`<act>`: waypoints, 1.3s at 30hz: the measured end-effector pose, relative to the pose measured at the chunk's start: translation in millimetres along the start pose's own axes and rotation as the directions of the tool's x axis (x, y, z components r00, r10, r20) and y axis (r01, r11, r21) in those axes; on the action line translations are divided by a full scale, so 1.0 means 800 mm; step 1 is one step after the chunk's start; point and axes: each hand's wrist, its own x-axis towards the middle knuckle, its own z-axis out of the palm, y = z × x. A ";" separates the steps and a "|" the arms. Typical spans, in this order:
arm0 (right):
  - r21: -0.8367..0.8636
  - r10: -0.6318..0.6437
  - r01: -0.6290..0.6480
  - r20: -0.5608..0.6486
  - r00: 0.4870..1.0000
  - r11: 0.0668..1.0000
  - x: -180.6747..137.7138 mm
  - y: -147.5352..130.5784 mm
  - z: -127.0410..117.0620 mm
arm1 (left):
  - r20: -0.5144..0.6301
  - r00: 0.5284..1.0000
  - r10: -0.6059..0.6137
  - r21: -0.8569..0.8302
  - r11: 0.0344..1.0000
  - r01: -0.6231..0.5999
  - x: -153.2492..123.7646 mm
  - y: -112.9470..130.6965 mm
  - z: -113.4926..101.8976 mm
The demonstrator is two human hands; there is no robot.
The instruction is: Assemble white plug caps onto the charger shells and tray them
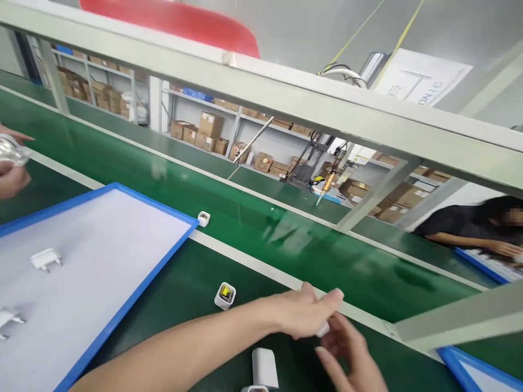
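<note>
Head cam: L hand is covering a white pc over the counter, can't tell if pinching; R hand is curving beside it, thumb & fingers apart, prob for support; cube is standing open end up, prob keeping its insides reachable

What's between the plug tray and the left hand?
A white housing, yellow inside, on the green bench; the left forearm crosses there too. Head view.

The left forearm slants rightward, its left hand beside the right hand (loosely curved, thumb and fingers parted).
</note>
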 end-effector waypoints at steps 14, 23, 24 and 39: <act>0.646 0.418 -0.429 0.183 0.890 0.631 0.034 -0.028 0.038 | -0.722 0.684 -0.104 0.432 0.705 0.563 -0.017 -0.097 -0.139; 0.870 0.231 -0.410 0.355 0.906 0.273 0.034 -0.012 0.041 | -0.520 0.854 -0.029 0.567 0.736 0.370 0.008 -0.118 -0.111; 0.866 0.230 -0.397 0.338 0.913 0.305 0.034 -0.010 0.042 | -0.466 0.885 0.005 0.574 0.763 0.298 0.011 -0.105 -0.097; 0.453 0.006 -0.075 0.152 0.988 0.888 0.022 -0.020 0.036 | -0.065 0.994 0.085 0.520 0.853 -0.039 0.018 -0.063 0.010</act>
